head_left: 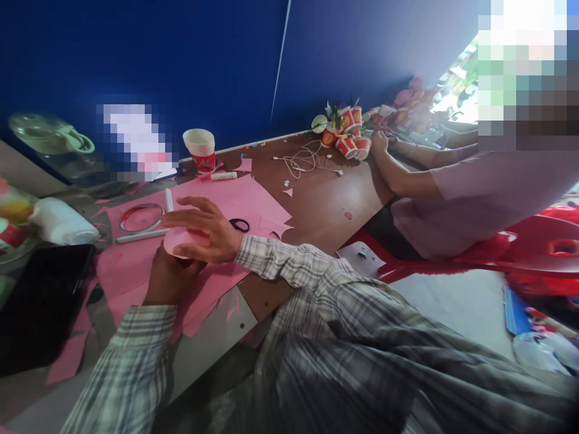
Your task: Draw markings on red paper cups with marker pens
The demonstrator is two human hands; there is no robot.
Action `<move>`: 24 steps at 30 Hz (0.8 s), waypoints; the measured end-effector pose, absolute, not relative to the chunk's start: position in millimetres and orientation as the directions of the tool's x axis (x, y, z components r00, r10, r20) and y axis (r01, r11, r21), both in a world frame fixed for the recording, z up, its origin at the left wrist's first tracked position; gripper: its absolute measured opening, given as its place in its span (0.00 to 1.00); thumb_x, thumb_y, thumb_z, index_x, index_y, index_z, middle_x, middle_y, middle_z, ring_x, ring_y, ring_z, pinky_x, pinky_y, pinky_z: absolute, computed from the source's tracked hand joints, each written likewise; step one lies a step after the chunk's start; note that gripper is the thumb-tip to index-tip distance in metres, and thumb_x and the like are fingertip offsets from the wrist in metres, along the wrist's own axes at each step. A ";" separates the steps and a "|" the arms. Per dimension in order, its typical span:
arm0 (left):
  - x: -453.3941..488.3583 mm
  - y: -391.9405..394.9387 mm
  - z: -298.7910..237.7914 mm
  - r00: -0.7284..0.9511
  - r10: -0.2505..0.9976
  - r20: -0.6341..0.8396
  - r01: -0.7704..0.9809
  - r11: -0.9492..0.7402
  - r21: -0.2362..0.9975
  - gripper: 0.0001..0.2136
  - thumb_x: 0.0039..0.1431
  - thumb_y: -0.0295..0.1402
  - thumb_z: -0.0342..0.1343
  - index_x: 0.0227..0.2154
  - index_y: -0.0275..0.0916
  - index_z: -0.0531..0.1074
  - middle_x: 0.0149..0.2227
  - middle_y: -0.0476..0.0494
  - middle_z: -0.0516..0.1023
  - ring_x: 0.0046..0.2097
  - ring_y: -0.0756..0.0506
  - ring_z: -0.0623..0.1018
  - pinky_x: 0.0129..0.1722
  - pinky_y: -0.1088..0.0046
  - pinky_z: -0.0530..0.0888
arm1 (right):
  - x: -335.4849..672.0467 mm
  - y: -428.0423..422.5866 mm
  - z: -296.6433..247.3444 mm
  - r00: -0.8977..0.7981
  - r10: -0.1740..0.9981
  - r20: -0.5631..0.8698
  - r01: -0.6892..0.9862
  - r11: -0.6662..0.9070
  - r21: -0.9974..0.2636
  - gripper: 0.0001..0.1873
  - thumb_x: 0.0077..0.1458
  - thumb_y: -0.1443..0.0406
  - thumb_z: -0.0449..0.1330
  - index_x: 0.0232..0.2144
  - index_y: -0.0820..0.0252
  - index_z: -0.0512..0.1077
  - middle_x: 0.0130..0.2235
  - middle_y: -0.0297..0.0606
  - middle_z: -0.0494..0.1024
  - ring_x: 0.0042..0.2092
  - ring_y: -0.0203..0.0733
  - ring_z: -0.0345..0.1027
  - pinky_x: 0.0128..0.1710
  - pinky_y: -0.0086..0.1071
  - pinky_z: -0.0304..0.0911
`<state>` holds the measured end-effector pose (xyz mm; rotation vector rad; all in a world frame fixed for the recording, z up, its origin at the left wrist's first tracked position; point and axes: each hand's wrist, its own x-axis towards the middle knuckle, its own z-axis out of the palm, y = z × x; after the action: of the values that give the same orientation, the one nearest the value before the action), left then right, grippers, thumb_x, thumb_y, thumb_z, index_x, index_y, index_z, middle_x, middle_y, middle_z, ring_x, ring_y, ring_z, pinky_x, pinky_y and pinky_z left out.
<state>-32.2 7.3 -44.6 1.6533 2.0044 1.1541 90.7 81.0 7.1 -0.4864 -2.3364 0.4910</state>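
Over the pink paper sheets (pixel 266 202), both hands meet at a rounded pink paper piece (pixel 175 240); whether it covers something, such as a cup, I cannot tell. My left hand (pixel 169 277) grips it from below, its fingers partly hidden behind the piece and the other hand. Curved over the top and far side are the fingers of my right hand (pixel 212 229). Beside them on the sheets lie a roll of tape (pixel 141 207), white markers (pixel 142 235) and black scissors handles (pixel 239 225).
A stack of paper cups (pixel 199 144) stands by the blue wall. White cables (pixel 298 160) lie on the brown table. Decorated red cups (pixel 347 129) sit near a co-worker's hands (pixel 380 144) at right. A black phone or tablet (pixel 43 307) and a white roll (pixel 66 222) are at left.
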 end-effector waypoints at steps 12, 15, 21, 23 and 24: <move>-31.9 11.9 -40.0 -0.114 0.859 0.500 0.755 -0.252 0.606 0.15 0.40 0.30 0.50 0.35 0.33 0.65 0.39 0.41 0.69 0.42 0.46 0.69 0.42 0.67 0.64 | 79.7 78.7 -2.2 -0.598 0.373 0.709 0.208 0.927 -0.312 0.42 0.51 0.49 0.26 0.25 0.72 0.71 0.40 0.23 0.75 0.50 0.33 0.66 0.42 0.38 0.58; -29.7 11.5 -36.0 -0.130 0.865 0.485 0.721 -0.253 0.645 0.18 0.39 0.28 0.52 0.38 0.33 0.65 0.40 0.40 0.68 0.42 0.47 0.69 0.43 0.66 0.64 | 79.9 78.0 -2.4 -0.584 0.387 0.714 0.206 0.921 -0.331 0.40 0.52 0.48 0.28 0.27 0.69 0.72 0.40 0.22 0.76 0.49 0.33 0.67 0.44 0.37 0.59; -27.2 1.6 -33.4 -0.309 0.896 0.320 0.388 -0.188 0.902 0.36 0.36 0.33 0.57 0.52 0.39 0.51 0.51 0.38 0.61 0.50 0.44 0.65 0.45 0.64 0.65 | 80.0 77.5 -5.6 -0.543 0.412 0.732 0.131 0.902 -0.411 0.31 0.54 0.48 0.40 0.37 0.63 0.73 0.41 0.30 0.78 0.50 0.36 0.68 0.53 0.38 0.61; -29.2 -1.2 -33.6 -0.335 0.891 0.306 0.311 -0.202 0.929 0.36 0.38 0.34 0.57 0.53 0.41 0.50 0.54 0.38 0.57 0.54 0.44 0.61 0.49 0.63 0.61 | 80.0 77.4 -5.9 -0.539 0.410 0.736 0.111 0.901 -0.420 0.32 0.54 0.48 0.39 0.38 0.64 0.73 0.41 0.29 0.77 0.50 0.38 0.69 0.52 0.38 0.61; -30.8 -2.1 -33.2 -0.335 0.892 0.305 0.272 -0.219 0.937 0.35 0.38 0.35 0.57 0.53 0.41 0.51 0.55 0.39 0.56 0.55 0.44 0.59 0.51 0.64 0.58 | 80.0 77.3 -5.7 -0.533 0.411 0.739 0.110 0.900 -0.422 0.31 0.54 0.48 0.40 0.38 0.63 0.73 0.40 0.30 0.77 0.50 0.37 0.69 0.53 0.38 0.62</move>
<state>-30.8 -2.1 -33.2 1.3874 1.5328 1.5905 80.0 77.3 -5.7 -0.3728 -2.1180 0.4049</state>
